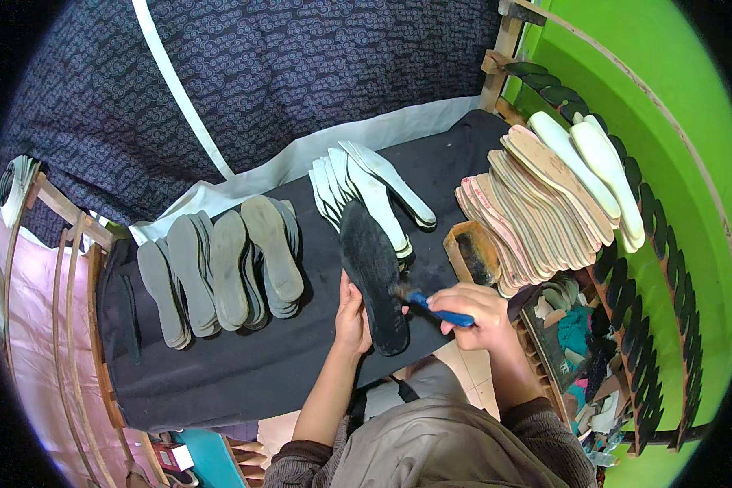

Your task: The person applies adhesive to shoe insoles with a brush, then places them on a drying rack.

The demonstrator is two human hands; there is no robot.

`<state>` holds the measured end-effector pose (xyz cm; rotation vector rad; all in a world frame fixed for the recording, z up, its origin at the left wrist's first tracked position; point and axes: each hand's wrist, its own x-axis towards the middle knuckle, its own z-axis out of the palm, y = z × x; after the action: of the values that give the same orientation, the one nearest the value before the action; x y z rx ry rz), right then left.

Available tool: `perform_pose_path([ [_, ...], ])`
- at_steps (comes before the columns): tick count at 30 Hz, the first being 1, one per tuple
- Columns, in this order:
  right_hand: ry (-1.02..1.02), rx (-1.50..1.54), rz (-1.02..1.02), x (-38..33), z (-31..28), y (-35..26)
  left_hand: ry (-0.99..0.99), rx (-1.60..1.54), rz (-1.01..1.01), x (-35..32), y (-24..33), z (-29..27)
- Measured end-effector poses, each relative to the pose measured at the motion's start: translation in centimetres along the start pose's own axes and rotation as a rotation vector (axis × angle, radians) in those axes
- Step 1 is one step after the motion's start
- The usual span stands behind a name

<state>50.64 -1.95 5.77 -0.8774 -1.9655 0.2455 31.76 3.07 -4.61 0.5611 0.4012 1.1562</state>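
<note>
Both hands are busy over the black-covered table (236,378): the left hand (352,319) is partly closed on the left edge of a black shoe insole (372,268), some fingers hidden beneath it, while the right hand (478,315) is closed around a blue-handled brush (443,309), its bristles at the insole's right edge. The black insole is tilted above the table's near side, heel end toward the person.

From the left, a narrow dark strip (130,317) lies near the table's end. Next come overlapping stacks of grey insoles (229,272), then white insoles (370,191) fanned out just beyond the black one, partly covered by it. Right of the brush sits an open, dark-stained container (457,256), just beside a long leaning row of beige insoles (537,215). Two white insoles (606,179) top that row's far end. Farther right, black insoles (622,301) line racks by the green wall (708,268).
</note>
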Motion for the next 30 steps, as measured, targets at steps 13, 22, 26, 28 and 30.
perform_pose_path([
  [13,0.130,-0.049,-0.052,0.8,0.8,0.3,-0.002,-0.058,-0.019,0.0,0.2,0.0],
  [22,0.078,0.046,0.006,0.9,0.6,-0.1,0.007,0.010,-0.007,-0.1,0.1,0.2],
  [26,0.186,-0.052,-0.082,2.1,0.7,0.9,-0.039,0.029,-0.025,-0.4,-0.1,0.3],
  [28,0.201,-0.080,-0.107,2.8,0.7,1.2,-0.086,0.038,-0.034,-0.3,-0.3,0.1],
  [30,0.238,-0.087,-0.093,3.2,0.7,1.4,-0.095,0.029,-0.043,-0.3,-0.2,0.0],
])
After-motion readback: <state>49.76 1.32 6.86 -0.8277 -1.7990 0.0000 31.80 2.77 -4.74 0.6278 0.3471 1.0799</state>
